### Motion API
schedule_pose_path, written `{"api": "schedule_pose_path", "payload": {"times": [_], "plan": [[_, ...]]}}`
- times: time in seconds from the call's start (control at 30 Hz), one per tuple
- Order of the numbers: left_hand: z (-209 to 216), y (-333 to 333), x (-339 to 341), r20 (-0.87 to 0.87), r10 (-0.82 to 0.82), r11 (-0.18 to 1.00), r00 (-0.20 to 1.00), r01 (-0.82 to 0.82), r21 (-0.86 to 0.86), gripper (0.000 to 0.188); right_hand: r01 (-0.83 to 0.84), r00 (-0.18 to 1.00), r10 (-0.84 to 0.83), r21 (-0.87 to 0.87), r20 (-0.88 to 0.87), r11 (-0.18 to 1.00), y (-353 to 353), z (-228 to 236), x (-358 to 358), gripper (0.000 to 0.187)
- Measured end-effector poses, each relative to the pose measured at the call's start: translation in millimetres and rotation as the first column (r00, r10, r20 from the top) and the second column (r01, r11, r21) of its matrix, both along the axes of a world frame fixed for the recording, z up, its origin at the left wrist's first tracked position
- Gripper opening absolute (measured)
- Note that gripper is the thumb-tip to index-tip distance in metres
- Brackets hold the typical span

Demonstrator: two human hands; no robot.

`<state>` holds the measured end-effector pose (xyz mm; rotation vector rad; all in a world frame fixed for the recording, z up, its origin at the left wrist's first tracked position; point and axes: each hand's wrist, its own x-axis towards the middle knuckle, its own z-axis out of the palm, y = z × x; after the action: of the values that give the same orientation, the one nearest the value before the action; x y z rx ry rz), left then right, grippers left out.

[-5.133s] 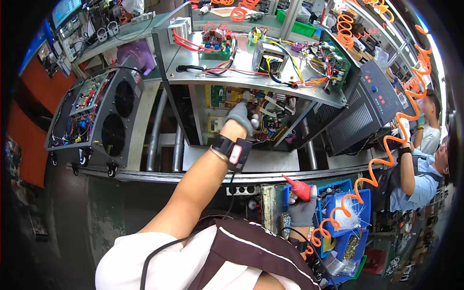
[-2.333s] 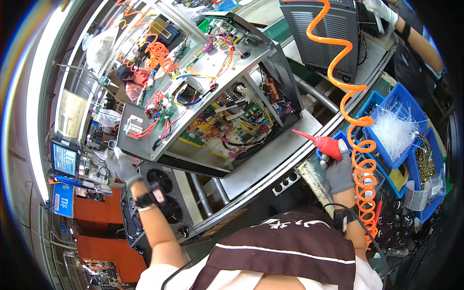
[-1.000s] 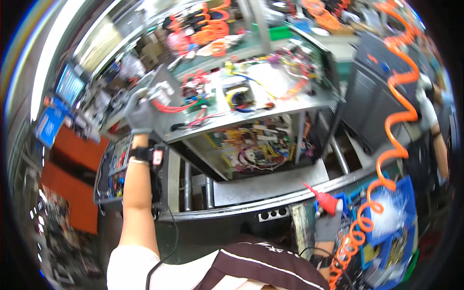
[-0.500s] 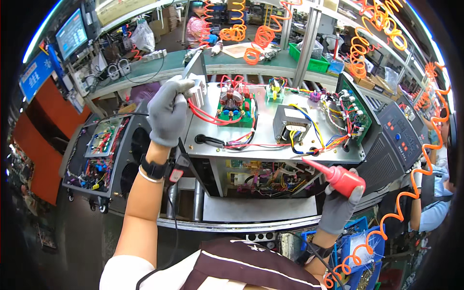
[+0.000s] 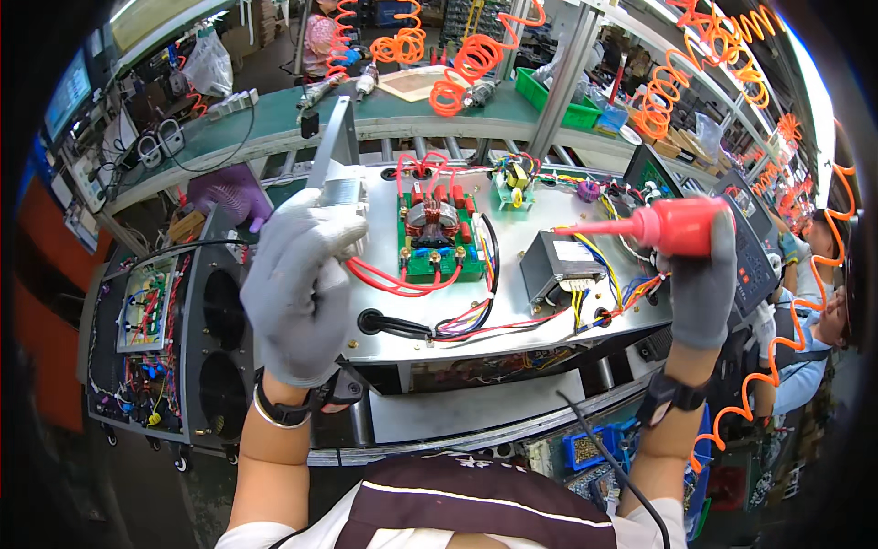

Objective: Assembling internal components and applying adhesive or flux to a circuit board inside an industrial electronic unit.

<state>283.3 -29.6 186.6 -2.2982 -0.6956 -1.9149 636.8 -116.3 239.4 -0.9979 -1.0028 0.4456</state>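
My right hand [image 5: 706, 297], in a grey glove, grips a red squeeze bottle [image 5: 672, 227] with a long tapered nozzle. The bottle lies nearly level above the chassis, its nozzle pointing left over the black transformer [image 5: 560, 265]. My left hand [image 5: 306, 288], gloved too, is closed beside a silvery finned heat sink [image 5: 346, 195] and an upright grey panel [image 5: 335, 142]; what its fingers hold, if anything, is hidden. On the metal chassis plate [image 5: 503, 306] sits a green circuit board [image 5: 441, 265] with a wound coil and red wires. A smaller board [image 5: 514, 190] stands behind.
An opened unit with fans [image 5: 169, 339] stands on casters at left. A closed dark machine [image 5: 754, 261] is at right. Orange coiled hoses [image 5: 466, 78] hang overhead. A green bin [image 5: 558, 99] rests on the far bench. Blue parts bins [image 5: 590, 448] lie near my right arm. Co-workers stand beyond.
The squeeze bottle has risen in my right hand and turned from slanting to nearly level. My left hand has come lower and nearer, off the panel's top. The view has tilted and shifted.
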Motion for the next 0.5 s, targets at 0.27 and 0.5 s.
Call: {"api": "schedule_pose_path", "payload": {"times": [0.27,0.5], "plan": [[9.6,-5.7,7.1,-0.038,0.078,0.996,0.996,-0.079,-0.029,0.034,-0.139,0.951,0.225,-0.361,0.210,0.922,56.3,8.8,20.7,0.042],[8.2,-4.4,9.0,-0.064,0.064,0.994,0.996,-0.070,-0.088,0.033,-0.169,0.937,0.284,-0.444,0.205,0.880,84.0,-11.4,11.3,0.043]]}}
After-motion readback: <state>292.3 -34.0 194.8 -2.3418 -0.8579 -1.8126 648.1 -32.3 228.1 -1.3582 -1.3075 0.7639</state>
